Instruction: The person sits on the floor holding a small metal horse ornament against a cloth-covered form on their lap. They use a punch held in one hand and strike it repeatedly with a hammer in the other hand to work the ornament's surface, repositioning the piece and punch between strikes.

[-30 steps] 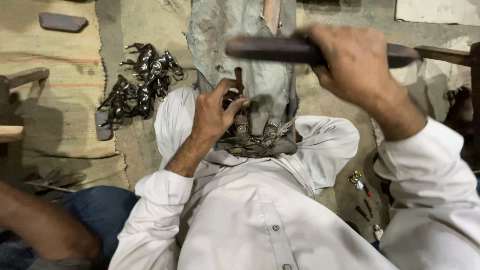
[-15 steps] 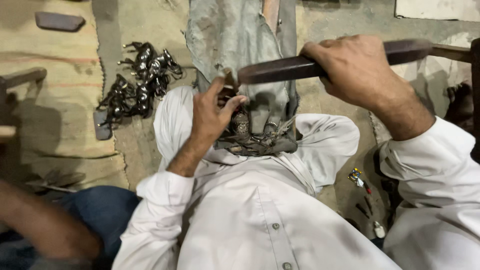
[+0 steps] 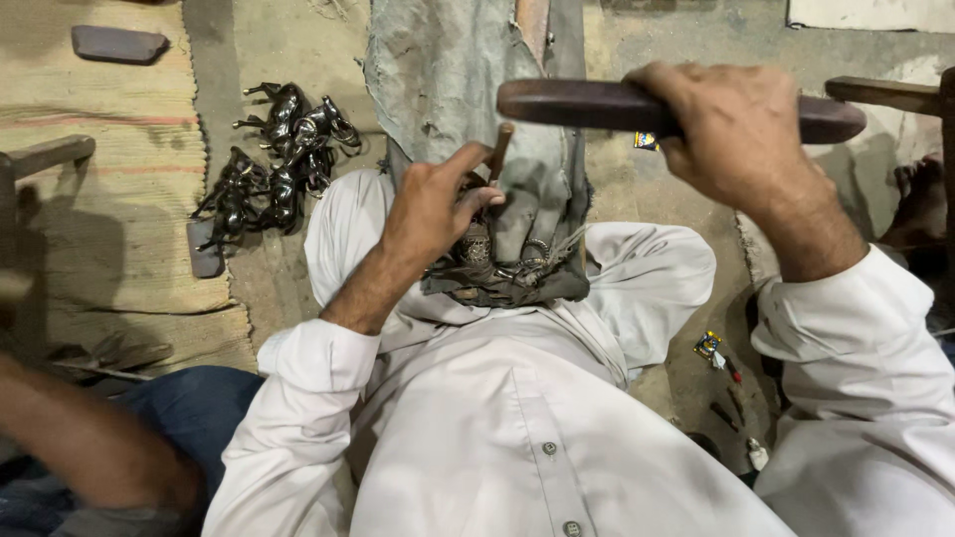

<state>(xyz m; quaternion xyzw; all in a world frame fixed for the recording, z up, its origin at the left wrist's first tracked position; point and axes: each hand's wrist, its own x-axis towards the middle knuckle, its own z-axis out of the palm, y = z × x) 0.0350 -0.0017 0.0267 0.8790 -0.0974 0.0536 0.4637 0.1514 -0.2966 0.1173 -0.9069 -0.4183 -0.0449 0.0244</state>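
Dusty workshop floor (image 3: 298, 298) | my left hand (image 3: 438, 204) pinches chisel (image 3: 500, 149) on metal piece (image 3: 477, 244) | right hand (image 3: 736, 129) grips wooden mallet (image 3: 587, 102) raised — off-centre blow could hit fingers.

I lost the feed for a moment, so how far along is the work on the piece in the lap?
Done, by the look of it: a pile of dark metal figurines lies on the floor to the left. In hand: the left hand holds a thin chisel against a dark metal piece on the grey cloth, while the right hand raises a wooden mallet over it. What remains on this piece cannot be told.
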